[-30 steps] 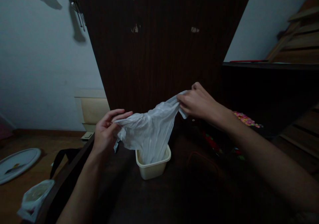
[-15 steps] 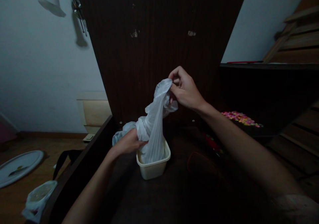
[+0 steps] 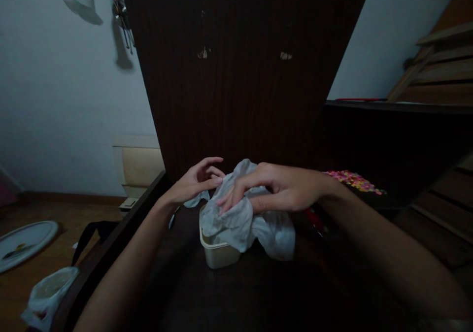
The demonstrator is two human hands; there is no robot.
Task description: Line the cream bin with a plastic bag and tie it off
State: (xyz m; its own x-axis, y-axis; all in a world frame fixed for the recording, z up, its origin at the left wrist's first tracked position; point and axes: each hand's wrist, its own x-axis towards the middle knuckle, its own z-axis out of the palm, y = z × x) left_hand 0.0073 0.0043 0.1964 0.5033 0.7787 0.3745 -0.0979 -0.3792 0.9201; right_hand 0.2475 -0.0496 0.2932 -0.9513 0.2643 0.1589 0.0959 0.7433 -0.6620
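Note:
A cream plastic container stands on the dark desk surface. A thin whitish bag lies bunched in and over it, and part of it hangs past the right rim. My left hand is at the bag's upper left edge, its fingers apart and curved, the thumb near the bag. From the right, my right hand reaches over the container, fingers pointing down and pressed onto the bag, with the thumb apart from them. The inside of the container is mostly hidden by the bag.
A tall dark panel rises behind the container. On the right are a pile of colourful small pieces and a red item. A raised dark edge borders the left. Beyond it, a white oval lid is on the floor.
The bag, earlier stretched upward, is now lower and spread over the container's right side. My right hand has come down onto it. My left hand has come out of the bag and moved up.

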